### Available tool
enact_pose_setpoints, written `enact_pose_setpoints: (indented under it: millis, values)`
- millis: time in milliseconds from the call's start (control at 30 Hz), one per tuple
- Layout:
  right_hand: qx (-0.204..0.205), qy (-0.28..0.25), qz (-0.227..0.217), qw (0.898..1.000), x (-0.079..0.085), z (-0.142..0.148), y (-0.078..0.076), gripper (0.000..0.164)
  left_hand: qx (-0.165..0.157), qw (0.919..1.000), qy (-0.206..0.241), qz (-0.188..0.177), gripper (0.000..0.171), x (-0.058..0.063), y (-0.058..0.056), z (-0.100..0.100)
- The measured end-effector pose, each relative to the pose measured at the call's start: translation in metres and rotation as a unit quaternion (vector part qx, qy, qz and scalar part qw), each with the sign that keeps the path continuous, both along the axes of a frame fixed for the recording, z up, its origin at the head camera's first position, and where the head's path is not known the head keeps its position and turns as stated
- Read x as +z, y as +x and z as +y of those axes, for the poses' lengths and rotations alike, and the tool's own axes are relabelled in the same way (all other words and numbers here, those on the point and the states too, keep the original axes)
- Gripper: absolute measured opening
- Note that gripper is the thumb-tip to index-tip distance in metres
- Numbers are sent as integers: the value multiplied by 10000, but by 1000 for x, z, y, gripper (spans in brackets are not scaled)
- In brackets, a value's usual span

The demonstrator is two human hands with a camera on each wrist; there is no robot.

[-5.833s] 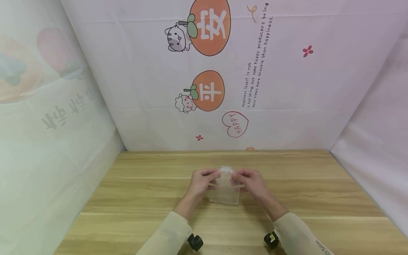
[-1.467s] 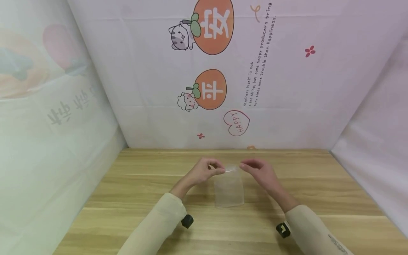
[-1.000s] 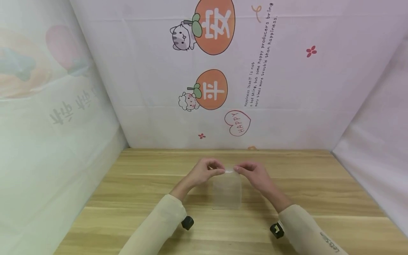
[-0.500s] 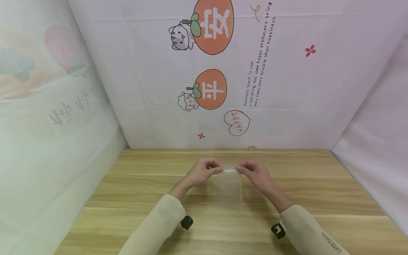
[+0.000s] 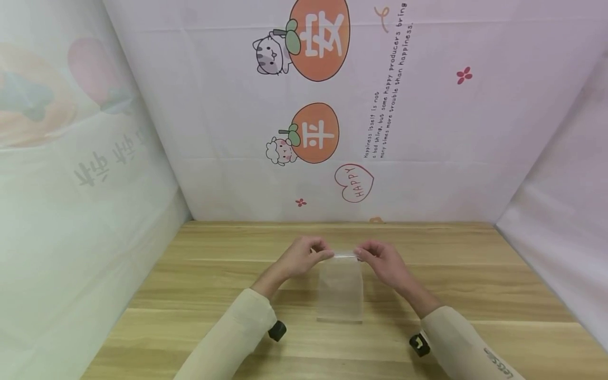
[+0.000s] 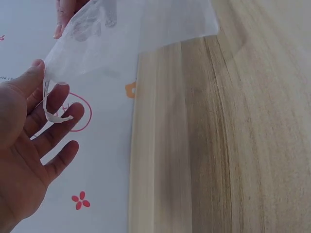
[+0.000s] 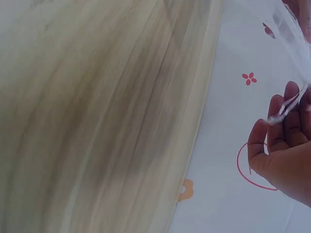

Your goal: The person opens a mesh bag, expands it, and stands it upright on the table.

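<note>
A sheer white drawstring pouch (image 5: 340,290) hangs between my two hands over the wooden table, its top edge stretched nearly level. My left hand (image 5: 300,256) pinches the top left corner between thumb and index finger. At the top right corner my right hand (image 5: 383,262) pinches the same edge. In the left wrist view, a thin white ribbon end (image 6: 57,118) dangles from the pouch across the loosely spread fingers. Another ribbon end (image 7: 281,116) trails by the right hand's fingers in the right wrist view. The mesh is see-through, and nothing shows inside it.
The wood-grain table (image 5: 214,295) ends at a white printed backdrop (image 5: 228,184) behind the hands. White cloth walls stand at the left (image 5: 71,237) and right (image 5: 560,211). A black wrist camera (image 5: 277,331) sits under the left sleeve, another black camera (image 5: 419,344) under the right.
The pouch's top was gathered several seconds ago and is now drawn out flat. In the last second the right hand moves slightly right, widening the gap, and the pouch's lower edge shows nearer me.
</note>
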State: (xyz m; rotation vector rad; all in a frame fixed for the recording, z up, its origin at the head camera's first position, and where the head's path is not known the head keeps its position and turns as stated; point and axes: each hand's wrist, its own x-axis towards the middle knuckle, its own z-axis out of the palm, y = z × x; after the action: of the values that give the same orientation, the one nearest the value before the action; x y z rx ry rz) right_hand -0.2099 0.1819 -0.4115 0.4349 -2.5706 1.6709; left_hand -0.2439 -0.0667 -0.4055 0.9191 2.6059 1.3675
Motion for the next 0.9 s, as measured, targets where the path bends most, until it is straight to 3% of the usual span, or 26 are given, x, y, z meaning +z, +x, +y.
enact_pose_setpoints:
  millis: [333,633,900]
  values:
    - [880,-141,488,9948,2,-1,0,26,-155,9989,407,-160,11,0,1,1]
    - [869,-379,391,9947,-1,-3,0,16,-404,9988,233,-141,7,-3,3,-2]
    - [1438,199,529,9880,0,-2,-1,10,-315,9993,121,155,9,-5,3,-6]
